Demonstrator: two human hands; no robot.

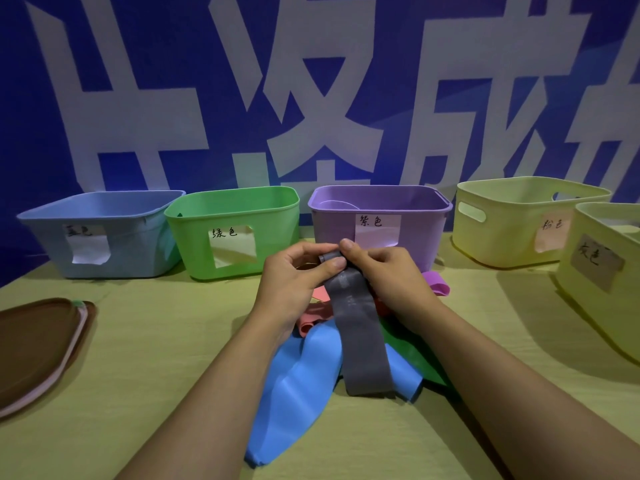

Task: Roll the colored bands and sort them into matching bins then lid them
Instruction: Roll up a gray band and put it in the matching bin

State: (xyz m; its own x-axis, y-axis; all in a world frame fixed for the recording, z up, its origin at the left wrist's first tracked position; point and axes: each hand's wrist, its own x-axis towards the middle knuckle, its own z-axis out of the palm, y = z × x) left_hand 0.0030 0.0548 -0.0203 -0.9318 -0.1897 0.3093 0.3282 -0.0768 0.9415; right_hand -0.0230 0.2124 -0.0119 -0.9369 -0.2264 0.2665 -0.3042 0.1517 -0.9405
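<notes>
Nearest to us, a blue band lies spread flat on the desk, its lower end reaching toward the bottom edge of the view between our two forearms. Across it runs a grey band, whose near end rests on the blue one while its far end is lifted to our hands. We pinch that far end with our left hand, thumb and fingers curled around a small rolled edge, and our right hand grips the same edge from the other side, thumb on top. Under the grey band we see a green band to the right, a pink band bunched to the left, and a purple band peeking out just beyond our right wrist.

Along the back of the desk stands a row of bins, each bearing a handwritten label: a blue bin, a green bin touching it, a purple bin just behind our hands, then a pale yellow bin and a second yellow bin at the right edge. Inside the purple bin we make out a curved purple shape, too hidden to name. At the left edge lies a stack of brown lids. Behind everything hangs a blue banner with large white characters.
</notes>
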